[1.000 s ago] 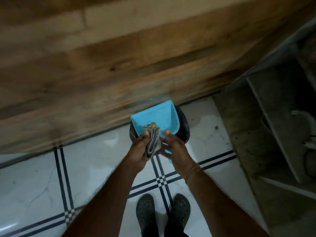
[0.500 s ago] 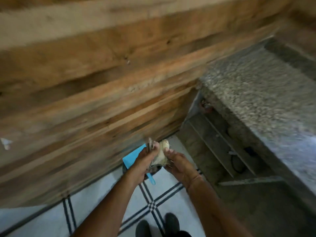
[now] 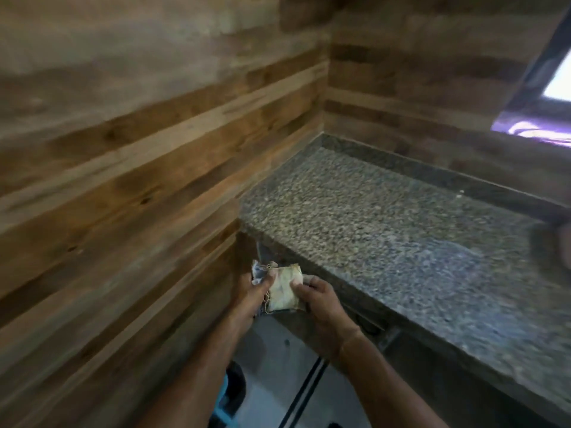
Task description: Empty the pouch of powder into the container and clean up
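Two hands meet in the head view, low and centre, and both grasp one folded cloth (image 3: 283, 292) between them. The left hand (image 3: 249, 293) grips the cloth's left side, its thumb lying over the top corner, where a frayed bluish edge sticks out. The right hand (image 3: 321, 304) holds the right side, thumb pressed on the pale, stained face and fingers curled round behind. The cloth hangs in the air just in front of the near left corner of the table (image 3: 386, 230), a speckled granite slab, and I cannot tell whether it touches the edge. A wooden plank wall (image 3: 123, 180) runs along the left and turns behind the table. Below the forearms lies pale floor tile (image 3: 272, 362) with a dark stripe. At the bottom edge, beside the left forearm, a sliver of blue dustpan (image 3: 223, 407) shows against a dark bin (image 3: 238, 386). A bright window (image 3: 557, 81) glares at top right.
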The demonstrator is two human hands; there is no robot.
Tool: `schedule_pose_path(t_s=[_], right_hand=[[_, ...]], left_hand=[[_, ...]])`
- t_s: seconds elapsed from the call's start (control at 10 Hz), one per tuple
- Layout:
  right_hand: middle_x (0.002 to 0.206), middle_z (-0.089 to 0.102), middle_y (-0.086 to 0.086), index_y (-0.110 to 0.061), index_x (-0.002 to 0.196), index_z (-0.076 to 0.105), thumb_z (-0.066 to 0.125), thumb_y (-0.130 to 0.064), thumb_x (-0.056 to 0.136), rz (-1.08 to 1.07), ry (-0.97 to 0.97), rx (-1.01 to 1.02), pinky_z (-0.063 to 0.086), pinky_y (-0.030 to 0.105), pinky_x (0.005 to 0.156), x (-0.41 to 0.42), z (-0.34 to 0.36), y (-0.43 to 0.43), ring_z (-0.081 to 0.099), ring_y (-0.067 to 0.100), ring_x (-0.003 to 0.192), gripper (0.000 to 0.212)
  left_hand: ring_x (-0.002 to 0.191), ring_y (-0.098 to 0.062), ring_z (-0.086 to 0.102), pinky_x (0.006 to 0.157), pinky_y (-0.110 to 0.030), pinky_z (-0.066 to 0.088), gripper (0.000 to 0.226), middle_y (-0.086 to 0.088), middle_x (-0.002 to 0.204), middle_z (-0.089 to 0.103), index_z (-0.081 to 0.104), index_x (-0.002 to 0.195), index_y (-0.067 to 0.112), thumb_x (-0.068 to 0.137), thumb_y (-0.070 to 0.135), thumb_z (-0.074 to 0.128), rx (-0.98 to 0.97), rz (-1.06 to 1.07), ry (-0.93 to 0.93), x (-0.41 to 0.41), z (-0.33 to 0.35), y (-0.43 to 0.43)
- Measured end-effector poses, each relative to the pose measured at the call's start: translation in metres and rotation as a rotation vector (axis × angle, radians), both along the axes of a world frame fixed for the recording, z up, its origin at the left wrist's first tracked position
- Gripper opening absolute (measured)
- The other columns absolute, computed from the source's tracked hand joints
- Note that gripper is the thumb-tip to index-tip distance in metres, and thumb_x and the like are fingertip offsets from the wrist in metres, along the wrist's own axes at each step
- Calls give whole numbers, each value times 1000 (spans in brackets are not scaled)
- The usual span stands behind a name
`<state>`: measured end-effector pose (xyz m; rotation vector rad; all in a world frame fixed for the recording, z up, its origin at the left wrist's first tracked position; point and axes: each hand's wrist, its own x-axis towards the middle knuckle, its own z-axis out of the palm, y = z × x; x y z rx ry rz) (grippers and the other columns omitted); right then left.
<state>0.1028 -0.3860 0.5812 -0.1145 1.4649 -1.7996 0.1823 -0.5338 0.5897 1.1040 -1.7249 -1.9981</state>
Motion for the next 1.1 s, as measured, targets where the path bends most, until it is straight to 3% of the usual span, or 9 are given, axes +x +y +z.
schedule_pose_path(t_s=[0.1, 0.2, 0.4, 0.5, 0.6, 0.8, 0.9, 1.0, 1.1], right_hand=[[111, 71, 28, -13, 125, 52, 70, -6, 95, -79, 134, 21, 64, 51, 79, -45, 5, 29, 74, 37, 93, 35], [113, 70, 26, -28, 131, 51, 71, -17, 91, -99, 270, 51, 59, 63, 84, -85, -2, 52, 71, 45, 102, 47], [122, 73, 13, -11, 109, 72, 70, -6, 93, -184, 307, 153, 64, 38, 78, -140, -16, 61, 76, 29, 99, 17], [116, 76, 11, -16, 105, 75, 72, -7, 89, -202, 271, 221, 65, 42, 79, -162, -31, 53, 77, 25, 94, 18], [122, 73, 9, -16, 111, 74, 74, -3, 87, -233, 257, 268, 65, 45, 84, -177, -44, 44, 76, 24, 100, 27], [131, 66, 5, -10, 122, 67, 73, 2, 89, -206, 221, 323, 65, 34, 83, -207, -66, 19, 73, 19, 107, 36], [128, 66, 5, -9, 119, 67, 71, -9, 94, -151, 311, 491, 59, 14, 77, -216, -75, 5, 67, 6, 97, 25], [133, 58, 11, -12, 127, 67, 69, -21, 96, 11, 567, 748, 48, 13, 83, -223, -88, -2, 62, 17, 104, 32], [133, 55, 11, -18, 131, 67, 72, -20, 92, 24, 580, 785, 52, 30, 94, -224, -90, -2, 59, 31, 116, 40]], left_hand=[[94, -28, 75, 88, -50, 61, 31, -14, 104, 77, 68, 108, 10, 88, 32, 78, -104, -61, -48, -55, -3, 19], [101, -24, 69, 90, -47, 59, 40, -13, 114, 68, 50, 116, 22, 88, 28, 79, -198, -40, -96, -101, -11, 32], [98, -24, 66, 73, -39, 59, 44, -10, 108, 65, 45, 111, 33, 89, 5, 71, -287, -128, -90, -163, -12, 41], [101, -22, 67, 66, -26, 51, 26, -3, 109, 71, 63, 96, 20, 89, -5, 65, -342, -208, -98, -190, -21, 39], [110, -15, 65, 75, -21, 52, 25, 3, 113, 73, 75, 94, 14, 87, -8, 66, -365, -253, -134, -214, -35, 29], [109, -17, 69, 94, -30, 56, 38, 5, 118, 73, 75, 116, 19, 83, 1, 77, -487, -342, -223, -252, -66, 0], [117, -19, 65, 94, -25, 49, 47, 0, 128, 69, 71, 125, 17, 81, 3, 80, -650, -446, -285, -261, -82, -12], [125, -27, 59, 99, -33, 49, 52, -5, 137, 64, 71, 127, 18, 78, 7, 84, -834, -550, -325, -262, -102, -23], [131, -31, 49, 106, -43, 44, 58, -5, 145, 56, 67, 134, 24, 79, 17, 85, -920, -570, -331, -261, -113, -31]])
